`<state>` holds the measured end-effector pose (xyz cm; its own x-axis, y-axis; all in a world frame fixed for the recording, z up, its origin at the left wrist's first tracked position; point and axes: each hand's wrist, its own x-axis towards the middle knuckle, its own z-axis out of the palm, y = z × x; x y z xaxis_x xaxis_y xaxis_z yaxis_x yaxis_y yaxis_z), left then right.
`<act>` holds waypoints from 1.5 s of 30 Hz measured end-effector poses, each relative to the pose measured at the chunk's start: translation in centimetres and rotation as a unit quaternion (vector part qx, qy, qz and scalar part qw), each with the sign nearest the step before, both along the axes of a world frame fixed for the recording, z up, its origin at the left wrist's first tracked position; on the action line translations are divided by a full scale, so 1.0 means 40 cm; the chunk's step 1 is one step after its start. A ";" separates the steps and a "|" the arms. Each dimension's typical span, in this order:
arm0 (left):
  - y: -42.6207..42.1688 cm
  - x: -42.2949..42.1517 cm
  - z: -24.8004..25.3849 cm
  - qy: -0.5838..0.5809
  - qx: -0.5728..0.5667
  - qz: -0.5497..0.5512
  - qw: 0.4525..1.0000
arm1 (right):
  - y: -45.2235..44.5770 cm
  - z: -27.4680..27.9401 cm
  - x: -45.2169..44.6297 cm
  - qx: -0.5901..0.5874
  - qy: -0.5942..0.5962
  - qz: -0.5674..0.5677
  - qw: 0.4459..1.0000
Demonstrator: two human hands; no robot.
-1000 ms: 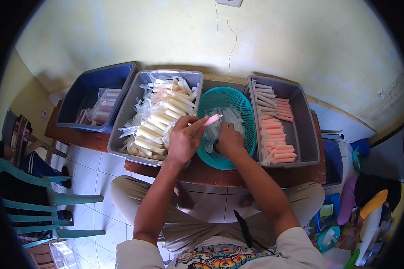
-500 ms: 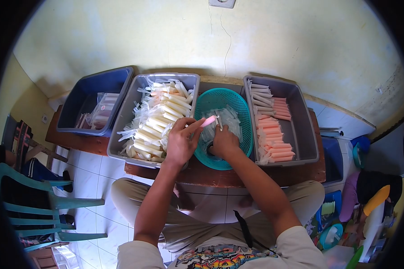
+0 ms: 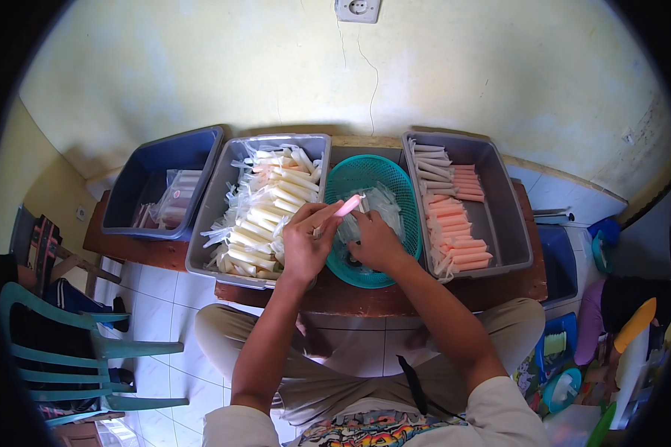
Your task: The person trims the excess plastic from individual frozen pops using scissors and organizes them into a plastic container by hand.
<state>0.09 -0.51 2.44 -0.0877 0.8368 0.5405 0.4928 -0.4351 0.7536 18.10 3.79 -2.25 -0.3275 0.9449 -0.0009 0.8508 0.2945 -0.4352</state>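
My left hand (image 3: pixel 307 240) pinches a pink filled plastic tube (image 3: pixel 348 205), tilted with its tip up to the right. My right hand (image 3: pixel 378 240) is closed at that tip, around what look like scissors (image 3: pixel 353 252); a dark handle loop shows below the fingers, and most of the tool is hidden. Both hands are over a turquoise mesh basket (image 3: pixel 408 186) holding clear plastic scraps (image 3: pixel 388 207). To the left, a grey tub (image 3: pixel 198 242) is heaped with pale yellow tubes (image 3: pixel 255 237) with loose plastic ends. On the right, another grey tub (image 3: pixel 503 223) holds rows of pink tubes (image 3: pixel 449 223) and whitish ones (image 3: pixel 434 167).
A dark blue tub (image 3: pixel 130 186) with packaged items stands at the far left of the wooden bench (image 3: pixel 335 300). A green plastic chair (image 3: pixel 138 348) is at lower left, with part of another person behind it. Household items clutter the floor at right.
The view has shifted slightly, showing more of the wall socket. My hands stay together at the pink tube's tip, with the right fingers slightly changed in position.
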 end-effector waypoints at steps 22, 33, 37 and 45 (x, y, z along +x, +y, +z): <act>0.023 0.213 0.059 -0.224 -0.144 -0.204 0.942 | -0.100 0.249 0.250 0.118 0.339 0.034 0.933; 0.205 0.468 0.072 -0.135 -0.075 -0.232 0.960 | 0.041 0.254 0.591 0.201 0.201 0.037 0.958; 0.272 0.558 0.034 -0.041 -0.088 -0.221 0.970 | 0.106 0.194 0.687 0.212 0.191 -0.005 0.958; 0.356 0.663 -0.059 0.102 -0.045 -0.196 0.974 | 0.211 0.061 0.786 0.226 0.082 -0.072 0.968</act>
